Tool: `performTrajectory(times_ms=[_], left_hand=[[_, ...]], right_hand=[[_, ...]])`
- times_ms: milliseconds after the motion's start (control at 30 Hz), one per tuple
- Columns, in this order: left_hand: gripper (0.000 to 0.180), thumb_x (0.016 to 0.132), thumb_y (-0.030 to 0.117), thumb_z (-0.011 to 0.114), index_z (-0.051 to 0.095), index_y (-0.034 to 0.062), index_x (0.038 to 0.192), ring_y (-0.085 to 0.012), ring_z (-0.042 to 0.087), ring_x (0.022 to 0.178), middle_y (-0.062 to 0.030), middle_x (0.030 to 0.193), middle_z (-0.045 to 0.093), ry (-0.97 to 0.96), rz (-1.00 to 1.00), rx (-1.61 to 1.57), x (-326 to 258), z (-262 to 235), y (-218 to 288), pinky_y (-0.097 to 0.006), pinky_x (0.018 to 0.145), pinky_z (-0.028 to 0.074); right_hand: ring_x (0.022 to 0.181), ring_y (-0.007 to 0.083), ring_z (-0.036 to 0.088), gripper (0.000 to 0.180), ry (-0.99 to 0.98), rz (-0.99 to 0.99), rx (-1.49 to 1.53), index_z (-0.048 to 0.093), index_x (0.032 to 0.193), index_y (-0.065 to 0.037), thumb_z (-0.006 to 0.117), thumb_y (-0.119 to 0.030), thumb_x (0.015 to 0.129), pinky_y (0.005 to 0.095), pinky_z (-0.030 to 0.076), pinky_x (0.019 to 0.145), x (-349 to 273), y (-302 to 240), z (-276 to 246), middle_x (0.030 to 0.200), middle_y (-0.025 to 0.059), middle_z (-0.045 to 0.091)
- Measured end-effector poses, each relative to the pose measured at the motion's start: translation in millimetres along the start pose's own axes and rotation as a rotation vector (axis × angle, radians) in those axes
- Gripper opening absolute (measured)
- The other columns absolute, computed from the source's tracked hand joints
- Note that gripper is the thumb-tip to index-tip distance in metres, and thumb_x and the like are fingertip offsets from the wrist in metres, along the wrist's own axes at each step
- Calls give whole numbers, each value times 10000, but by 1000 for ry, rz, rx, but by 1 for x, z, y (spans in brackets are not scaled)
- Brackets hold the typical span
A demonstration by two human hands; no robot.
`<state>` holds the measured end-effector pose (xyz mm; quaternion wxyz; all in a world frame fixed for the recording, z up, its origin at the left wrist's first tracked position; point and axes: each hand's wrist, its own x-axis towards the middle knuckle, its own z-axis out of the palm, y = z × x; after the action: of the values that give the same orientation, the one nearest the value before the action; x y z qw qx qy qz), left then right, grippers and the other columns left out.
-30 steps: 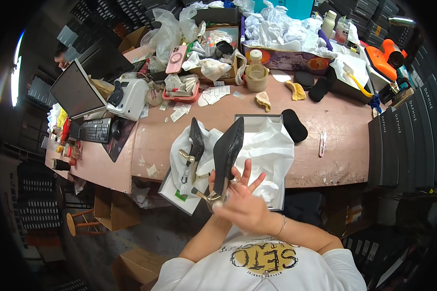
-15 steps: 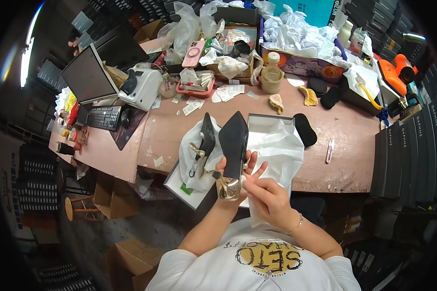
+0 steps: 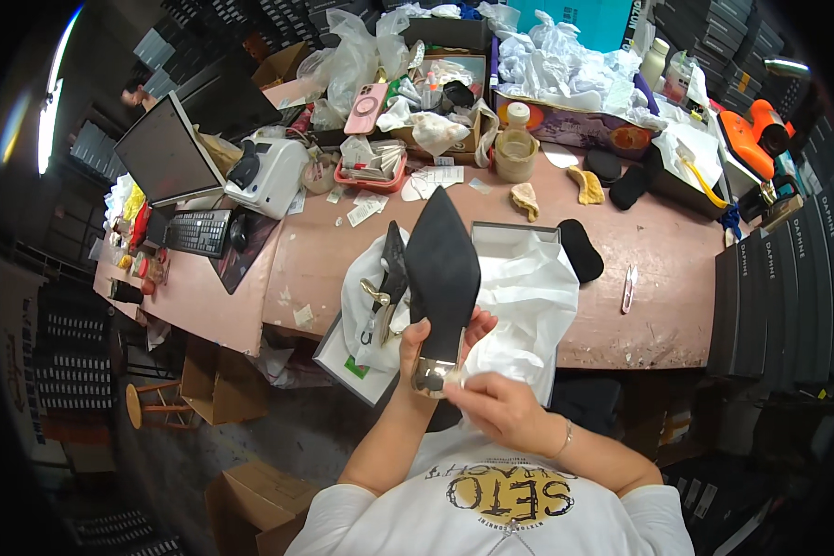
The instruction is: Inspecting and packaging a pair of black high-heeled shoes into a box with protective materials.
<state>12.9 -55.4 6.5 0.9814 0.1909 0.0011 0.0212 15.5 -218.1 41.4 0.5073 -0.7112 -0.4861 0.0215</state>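
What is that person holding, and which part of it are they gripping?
A black pointed shoe, sole up. The left hand grips it near the heel end; the right hand pinches at its metallic heel.

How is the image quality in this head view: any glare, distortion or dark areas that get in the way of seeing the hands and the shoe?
Head view: strong fisheye bending, with the pink worktable edge curved and the corners black; a bright light streak flares at the upper left; the middle is evenly lit and sharp, so the black pointed shoe with a shiny metallic heel, the left hand and the right hand read clearly.
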Motion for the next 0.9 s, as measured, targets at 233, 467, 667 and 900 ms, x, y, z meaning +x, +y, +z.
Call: performTrajectory(times_ms=[233, 467, 667, 900], left_hand=[[566, 801, 160, 711, 490, -44, 1280, -265, 533, 1199, -160, 1267, 562, 312, 32, 942, 0, 3, 17, -404, 1010, 419], [638, 783, 218, 738, 467, 7, 1320, -381, 474, 1226, -234, 1346, 464, 479, 343, 2054, -17, -58, 67, -430, 998, 404], [602, 791, 193, 701, 456, 7, 1308, -344, 640, 935, -194, 1029, 656, 630, -102, 2121, 3, -99, 91, -411, 839, 495], [311, 810, 94, 718, 594, 28, 1087, -82, 610, 804, -15, 909, 636, 533, 230, 1073, -7, -65, 101, -246, 692, 477]], right_hand=[[695, 163, 590, 288, 187, 281, -3, 687, 1048, -46, 655, 52, 779, 261, 489, 599, -22, 8, -34, 870, 79, 587], [704, 155, 562, 225, 253, 397, 102, 685, 1025, -8, 629, 50, 815, 239, 452, 620, -19, 29, -40, 887, 84, 594], [727, 179, 591, 251, 55, 251, 78, 681, 1049, -21, 657, 38, 805, 263, 478, 639, -6, 21, -16, 869, 89, 591], [733, 123, 557, 216, 99, 473, 258, 692, 1037, -19, 638, 19, 831, 223, 430, 626, -16, 20, -16, 879, 58, 585]])
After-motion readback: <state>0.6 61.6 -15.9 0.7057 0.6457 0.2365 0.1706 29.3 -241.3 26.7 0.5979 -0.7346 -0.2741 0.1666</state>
